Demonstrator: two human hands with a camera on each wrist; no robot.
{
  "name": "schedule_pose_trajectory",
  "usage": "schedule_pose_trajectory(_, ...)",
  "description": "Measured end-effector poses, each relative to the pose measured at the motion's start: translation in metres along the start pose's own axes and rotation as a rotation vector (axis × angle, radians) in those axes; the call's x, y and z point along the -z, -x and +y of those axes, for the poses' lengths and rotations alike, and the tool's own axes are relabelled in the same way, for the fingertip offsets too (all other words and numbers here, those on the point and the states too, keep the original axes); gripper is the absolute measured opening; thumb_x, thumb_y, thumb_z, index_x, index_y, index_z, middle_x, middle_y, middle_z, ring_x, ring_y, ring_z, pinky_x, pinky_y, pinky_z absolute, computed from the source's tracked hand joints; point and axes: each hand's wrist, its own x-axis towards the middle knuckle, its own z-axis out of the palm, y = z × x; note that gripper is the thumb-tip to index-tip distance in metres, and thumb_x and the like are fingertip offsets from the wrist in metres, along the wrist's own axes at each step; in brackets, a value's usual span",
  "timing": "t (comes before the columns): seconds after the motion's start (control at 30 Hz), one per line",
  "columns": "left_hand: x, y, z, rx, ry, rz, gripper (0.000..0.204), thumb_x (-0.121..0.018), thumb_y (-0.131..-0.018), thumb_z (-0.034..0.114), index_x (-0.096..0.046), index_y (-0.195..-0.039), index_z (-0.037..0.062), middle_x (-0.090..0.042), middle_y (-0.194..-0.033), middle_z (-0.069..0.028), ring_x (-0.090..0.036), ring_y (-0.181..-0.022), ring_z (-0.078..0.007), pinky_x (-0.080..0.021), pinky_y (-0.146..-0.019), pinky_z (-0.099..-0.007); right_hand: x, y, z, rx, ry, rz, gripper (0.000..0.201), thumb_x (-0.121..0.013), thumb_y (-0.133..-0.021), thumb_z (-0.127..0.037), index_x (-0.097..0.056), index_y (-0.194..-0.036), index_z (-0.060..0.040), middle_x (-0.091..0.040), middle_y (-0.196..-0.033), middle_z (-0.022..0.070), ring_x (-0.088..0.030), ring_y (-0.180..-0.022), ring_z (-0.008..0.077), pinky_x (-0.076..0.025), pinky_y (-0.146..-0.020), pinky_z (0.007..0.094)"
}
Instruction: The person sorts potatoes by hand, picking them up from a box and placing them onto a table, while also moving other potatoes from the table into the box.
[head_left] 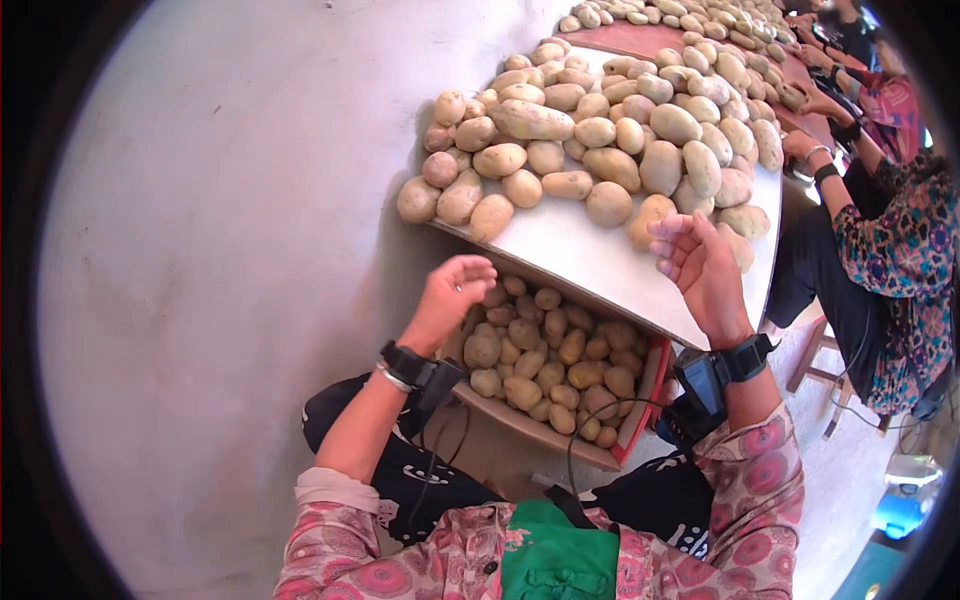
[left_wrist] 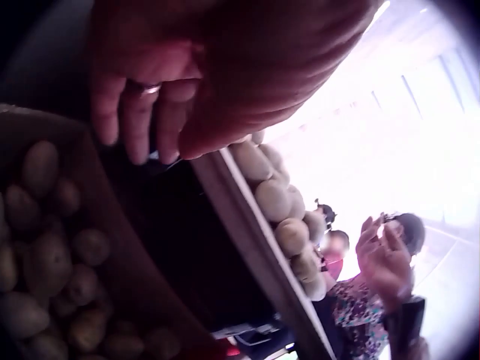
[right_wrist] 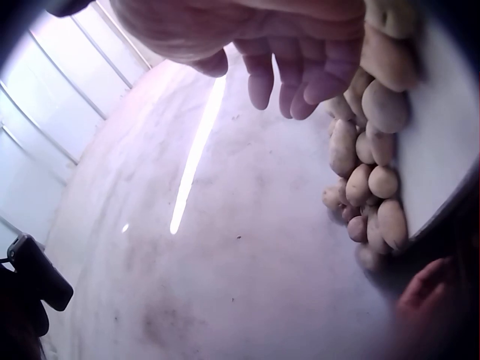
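My left hand (head_left: 452,300), a ring on one finger, is over the left back corner of a cardboard box (head_left: 500,412). Its fingers are loosely bent with nothing in them. Smallish potatoes (head_left: 550,352) fill the box between my knees. Over the near right part of the white tabletop (head_left: 590,250) my right hand (head_left: 700,270) is raised, palm turned inward, fingers relaxed and holding nothing. In the head view its fingertips overlap the nearest potatoes of a large pile (head_left: 640,140). That pile covers most of the tabletop behind both hands.
Potatoes on the left stand right at the table edge. More potatoes (head_left: 690,15) lie on a reddish table (head_left: 630,38) farther back. A person in a patterned top (head_left: 900,240) sits at the right near a wooden stool (head_left: 815,360). A dark cable (head_left: 572,440) crosses the box.
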Motion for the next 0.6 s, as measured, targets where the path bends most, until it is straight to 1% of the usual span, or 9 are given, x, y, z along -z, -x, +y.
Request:
schedule_pose_trajectory(0.07, 0.014, -0.003, 0.03, 0.123, 0.409, 0.131, 0.023, -0.054, -0.088, 0.002, -0.054, -0.111, 0.0032, -0.063, -0.102, -0.0077, -0.062, -0.093, -0.0162, -0.052, -0.078, -0.0285, -0.004, -0.006, 0.009, -0.012, 0.019, 0.003, 0.037, -0.039, -0.098, -0.037, -0.06, -0.098, -0.0065, -0.065, -0.101, 0.0068, -0.059, -0.086, 0.0127, -0.046, -0.075, 0.0257)
schedule_pose_trajectory(0.17, 0.051, -0.014, 0.034, 0.128, 0.619, 0.102, 0.019, -0.054, -0.09, 0.007, -0.053, -0.109, 0.0075, -0.063, -0.103, -0.0068, -0.062, -0.094, -0.0168, -0.052, -0.08, -0.03, -0.009, -0.017, 0.015, -0.039, 0.049, 0.009, 0.035, -0.04, -0.098, -0.036, -0.06, -0.098, -0.0076, -0.065, -0.101, 0.0065, -0.059, -0.086, 0.0119, -0.046, -0.075, 0.0257)
schedule_pose_trajectory(0.27, 0.061, -0.02, 0.028, 0.144, 0.645, 0.102, 0.017, -0.053, -0.09, 0.006, -0.053, -0.108, 0.0083, -0.063, -0.102, -0.0053, -0.062, -0.092, -0.016, -0.052, -0.079, -0.0302, -0.015, -0.029, 0.027, 0.026, 0.199, 0.053, 0.022, -0.053, -0.094, -0.026, -0.061, -0.099, -0.0066, -0.065, -0.101, 0.0043, -0.059, -0.085, 0.0089, -0.046, -0.071, 0.0229)
schedule_pose_trajectory(0.33, 0.059, -0.019, 0.019, 0.149, 0.664, 0.089, 0.018, -0.053, -0.09, 0.006, -0.053, -0.108, 0.0086, -0.063, -0.101, -0.0048, -0.062, -0.09, -0.0153, -0.052, -0.078, -0.0301, -0.015, -0.037, 0.032, 0.116, 0.373, -0.026, 0.016, -0.059, -0.09, -0.017, -0.063, -0.101, -0.0055, -0.065, -0.1, 0.0021, -0.057, -0.083, 0.0058, -0.045, -0.069, 0.0201)
schedule_pose_trajectory(0.4, 0.058, -0.019, 0.02, 0.234, 0.643, 0.144, 0.017, -0.052, -0.09, 0.006, -0.054, -0.107, 0.0086, -0.063, -0.101, -0.0044, -0.062, -0.09, -0.015, -0.052, -0.078, -0.0299, -0.025, -0.045, 0.03, 0.151, 0.496, -0.066, 0.017, -0.062, -0.088, -0.013, -0.062, -0.103, -0.0041, -0.064, -0.099, 0.0025, -0.057, -0.084, 0.0052, -0.045, -0.071, 0.0204)
schedule_pose_trajectory(0.47, 0.059, -0.021, 0.03, 0.212, 0.657, 0.155, 0.016, -0.053, -0.09, 0.006, -0.055, -0.105, 0.0092, -0.063, -0.1, -0.0037, -0.062, -0.09, -0.0147, -0.052, -0.077, -0.0297, -0.036, -0.059, 0.029, 0.167, 0.526, -0.066, 0.022, -0.063, -0.086, -0.01, -0.06, -0.106, -0.0015, -0.064, -0.099, 0.003, -0.057, -0.087, 0.0064, -0.047, -0.074, 0.0219)
schedule_pose_trajectory(0.53, 0.072, -0.021, 0.045, 0.045, 0.769, 0.063, 0.015, -0.054, -0.089, 0.007, -0.056, -0.104, 0.0097, -0.063, -0.099, -0.0032, -0.061, -0.09, -0.0142, -0.051, -0.077, -0.029, -0.052, -0.092, 0.033, 0.25, 0.761, -0.113, 0.031, -0.064, -0.083, -0.011, -0.058, -0.111, 0.0007, -0.064, -0.099, 0.0061, -0.06, -0.09, 0.0121, -0.049, -0.077, 0.0254)
schedule_pose_trajectory(0.57, 0.077, -0.02, 0.048, 0.044, 0.778, 0.1, 0.015, -0.053, -0.089, 0.007, -0.056, -0.103, 0.0099, -0.063, -0.099, -0.003, -0.061, -0.091, -0.0138, -0.051, -0.077, -0.0284, -0.073, -0.105, 0.025, 0.392, 1.01, -0.112, 0.038, -0.065, -0.08, -0.013, -0.056, -0.114, 0.0017, -0.064, -0.099, 0.0102, -0.062, -0.092, 0.0182, -0.05, -0.079, 0.0299)
schedule_pose_trajectory(0.6, 0.083, -0.019, 0.047, 0.044, 0.788, 0.099, 0.015, -0.053, -0.089, 0.007, -0.056, -0.103, 0.0099, -0.063, -0.099, -0.003, -0.061, -0.091, -0.0138, -0.051, -0.077, -0.0284, -0.084, -0.123, 0.024, 0.358, 1.042, -0.119, 0.045, -0.065, -0.082, -0.017, -0.052, -0.121, 0.0006, -0.061, -0.102, 0.0084, -0.058, -0.091, 0.0142, -0.048, -0.08, 0.027)
